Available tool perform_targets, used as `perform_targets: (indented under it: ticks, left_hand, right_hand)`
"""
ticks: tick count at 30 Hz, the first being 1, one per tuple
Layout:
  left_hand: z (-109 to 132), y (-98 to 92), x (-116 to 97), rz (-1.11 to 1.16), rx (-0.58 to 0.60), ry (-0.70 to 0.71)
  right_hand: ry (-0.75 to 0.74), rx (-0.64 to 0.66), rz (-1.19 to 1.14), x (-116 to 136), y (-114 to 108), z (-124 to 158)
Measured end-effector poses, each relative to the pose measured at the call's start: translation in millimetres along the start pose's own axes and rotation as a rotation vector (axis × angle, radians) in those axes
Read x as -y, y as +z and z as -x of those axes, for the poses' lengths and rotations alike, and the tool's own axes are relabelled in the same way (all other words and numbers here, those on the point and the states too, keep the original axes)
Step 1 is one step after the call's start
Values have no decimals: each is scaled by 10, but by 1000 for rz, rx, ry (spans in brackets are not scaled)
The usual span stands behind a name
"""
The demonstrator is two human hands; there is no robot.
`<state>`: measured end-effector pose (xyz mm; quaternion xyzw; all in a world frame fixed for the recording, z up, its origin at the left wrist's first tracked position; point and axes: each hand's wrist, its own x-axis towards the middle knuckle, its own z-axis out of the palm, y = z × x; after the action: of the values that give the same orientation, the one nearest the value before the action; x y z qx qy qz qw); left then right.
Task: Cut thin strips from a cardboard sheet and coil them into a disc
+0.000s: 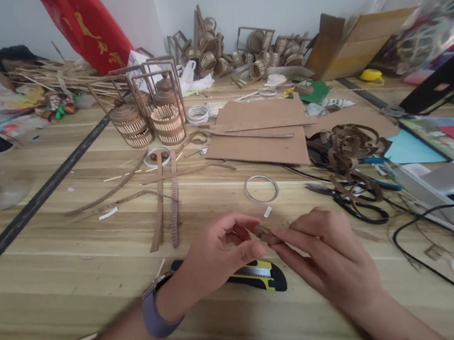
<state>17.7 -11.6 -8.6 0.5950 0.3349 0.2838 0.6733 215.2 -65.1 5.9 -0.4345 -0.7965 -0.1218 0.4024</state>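
Observation:
Between my two hands is a small brown piece (266, 235), looking like a curled strip of cardboard. The thumb and fingers of my right hand (330, 251) pinch its right end. My left hand (221, 251) has its fingers curled, thumb and index tips at the other end; its grip there is partly hidden. Under the left hand lies a yellow and black utility knife (279, 279), partly covered. Just beyond the hands are a thin ring (261, 189) and a scrap of white paper (267, 211). Corrugated cardboard strips (173, 199) lie to the left.
Small slatted buckets (168, 125) in frames stand at back left, near a roll of tape (198, 114). Flat cardboard sheets (259, 115) lie mid-table. Scissors (359, 205), coiled brown strips (353, 145) and a black cable (429, 277) occupy the right. An open cardboard box (356, 44) stands behind.

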Motion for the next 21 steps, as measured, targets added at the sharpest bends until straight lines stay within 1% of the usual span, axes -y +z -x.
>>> perform_targets:
  ticks: [4, 7, 9, 12, 16, 18, 21]
  left_hand:
    - [-23, 44, 1, 124, 11, -77]
    - [-20, 63, -11, 191, 23, -128]
    - [-16, 62, -25, 258, 58, -148]
    - [-17, 51, -50, 357, 96, -151]
    - [-25, 44, -66, 396, 143, -128]
    - [-25, 39, -63, 394, 164, -120]
    - [-17, 26, -52, 365, 186, -116]
  right_hand:
    - [-48, 24, 63, 14, 3, 12]
    - [-57, 24, 47, 31, 12, 35]
    - [-43, 56, 20, 40, 19, 40]
    - [37, 148, -65, 54, 27, 22]
    - [190, 306, -221, 78, 21, 8]
    - [229, 340, -253, 87, 14, 18]
    - [240, 332, -258, 88, 7, 26]
